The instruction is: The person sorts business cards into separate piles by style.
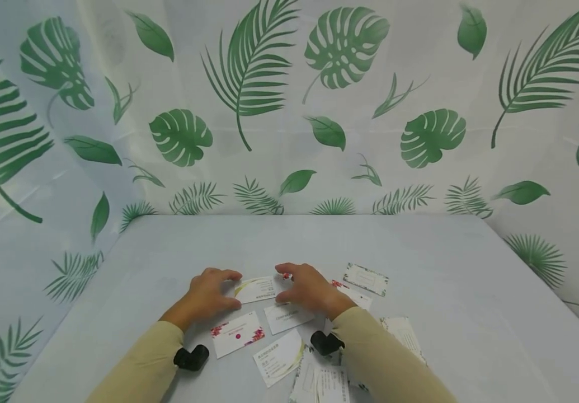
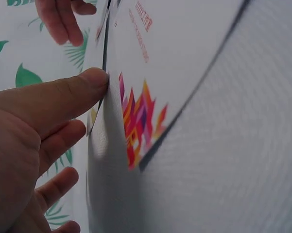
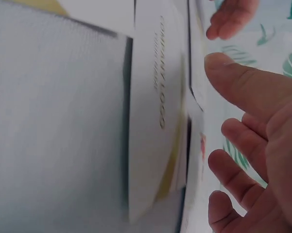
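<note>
A white business card with a yellow curve lies on the table between both hands. At its left end is my left hand, thumb and fingers spread apart and nothing held. My right hand hovers over its right end, fingers loosely bent and empty; a red-patterned corner shows beneath. Whether either hand touches a card is unclear. Nearer to me lie a card with red and pink corners, seen close up in the left wrist view, and a "COMPANY LOGO" card, raised slightly off the cloth in the right wrist view.
Another yellow-curved card lies closer to me, beside overlapping cards. To the right are a leaf-bordered card and a card partly under the right sleeve. A leaf-print curtain surrounds the white table.
</note>
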Demonstrator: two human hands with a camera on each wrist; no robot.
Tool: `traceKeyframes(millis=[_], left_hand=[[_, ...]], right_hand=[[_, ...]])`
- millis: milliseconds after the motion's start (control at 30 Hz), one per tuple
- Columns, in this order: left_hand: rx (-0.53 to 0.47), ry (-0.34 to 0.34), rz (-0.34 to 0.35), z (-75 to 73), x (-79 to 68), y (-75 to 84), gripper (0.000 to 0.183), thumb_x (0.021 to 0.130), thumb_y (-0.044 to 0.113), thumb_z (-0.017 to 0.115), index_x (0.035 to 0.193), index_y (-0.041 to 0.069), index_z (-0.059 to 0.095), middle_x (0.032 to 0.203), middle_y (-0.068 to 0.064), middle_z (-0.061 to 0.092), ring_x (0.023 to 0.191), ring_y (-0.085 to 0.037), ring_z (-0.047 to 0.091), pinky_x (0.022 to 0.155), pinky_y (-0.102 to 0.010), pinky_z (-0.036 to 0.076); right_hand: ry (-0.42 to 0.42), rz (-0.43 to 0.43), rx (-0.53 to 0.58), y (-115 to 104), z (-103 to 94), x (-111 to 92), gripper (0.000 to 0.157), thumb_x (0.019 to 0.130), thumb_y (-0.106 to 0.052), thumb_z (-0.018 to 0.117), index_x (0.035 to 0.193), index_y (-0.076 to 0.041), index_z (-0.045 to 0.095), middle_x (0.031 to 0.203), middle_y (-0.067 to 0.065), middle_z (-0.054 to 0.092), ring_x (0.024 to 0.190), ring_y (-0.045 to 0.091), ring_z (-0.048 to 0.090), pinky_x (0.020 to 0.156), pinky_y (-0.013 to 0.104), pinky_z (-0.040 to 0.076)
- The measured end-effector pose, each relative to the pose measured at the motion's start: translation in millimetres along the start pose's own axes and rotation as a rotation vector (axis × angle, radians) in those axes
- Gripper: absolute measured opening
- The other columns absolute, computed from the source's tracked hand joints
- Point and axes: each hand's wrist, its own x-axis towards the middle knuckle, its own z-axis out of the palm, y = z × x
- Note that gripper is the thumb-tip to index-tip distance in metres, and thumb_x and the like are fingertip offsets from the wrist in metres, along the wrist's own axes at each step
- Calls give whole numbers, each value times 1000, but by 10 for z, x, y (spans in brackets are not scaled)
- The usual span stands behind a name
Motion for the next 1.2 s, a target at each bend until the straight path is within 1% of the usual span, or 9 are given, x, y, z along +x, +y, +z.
traceKeyframes(millis=[100,233,367,500,667,900,1000,1100,1200], left_hand=[[0,-14,-5,5,-6,9,54,64,35,79,114,30,58,118,-2,48,111,-28,39,88,-48,30],[-17,-27,-35,1,-12,18,52,65,34,79,112,31,58,119,0,48,112,-30,38,87,-49,31],[-51,-25,-39,21,8,4,50,65,31,79,111,30,58,115,6,50,114,-25,35,89,-49,24],[-86,-16,-49,24,12,-3,49,66,27,78,109,29,56,114,8,50,117,-22,32,91,-49,18],[-126,-21,-83,-16,17,9,48,67,26,77,109,30,54,119,4,46,117,-25,31,91,-51,20],[-158,-34,-143,-66,19,-53,48,68,26,77,108,34,53,125,0,42,112,-31,32,86,-53,27],[-162,-25,-124,-84,75,-97,45,70,25,76,107,35,52,124,2,43,114,-27,33,89,-53,25],[-187,-24,-95,-86,172,-147,43,72,24,74,107,35,52,124,3,43,118,-24,32,92,-54,22],[-217,-36,-92,-93,277,-201,42,73,24,73,107,34,52,126,3,41,121,-23,31,94,-55,22]], right_hand=[[-26,30,-44,-15,52,60,63,73,-30,73,130,-21,48,119,-1,53,112,19,44,93,40,33],[-23,60,-79,-24,94,96,63,72,-31,74,129,-24,48,116,-1,52,107,19,44,91,41,34],[-22,82,-107,-26,110,104,61,71,-34,73,128,-27,50,112,1,49,99,21,44,86,42,35],[-20,64,-152,-24,121,119,58,73,-37,72,126,-28,52,109,2,49,94,22,43,81,41,37],[0,31,-185,-25,120,135,55,74,-39,70,125,-27,52,108,3,50,93,24,44,80,41,37],[-33,26,-138,-60,142,205,56,74,-39,70,126,-28,51,113,3,49,96,24,44,83,42,37],[-28,28,-98,-70,134,263,54,74,-37,70,124,-26,53,111,1,51,99,21,44,87,42,36],[-5,36,-74,-57,137,324,53,75,-35,70,124,-24,53,111,-1,52,102,20,44,88,42,35],[16,47,-68,-50,154,380,52,77,-33,68,125,-23,51,114,-2,51,103,19,43,90,41,35]])
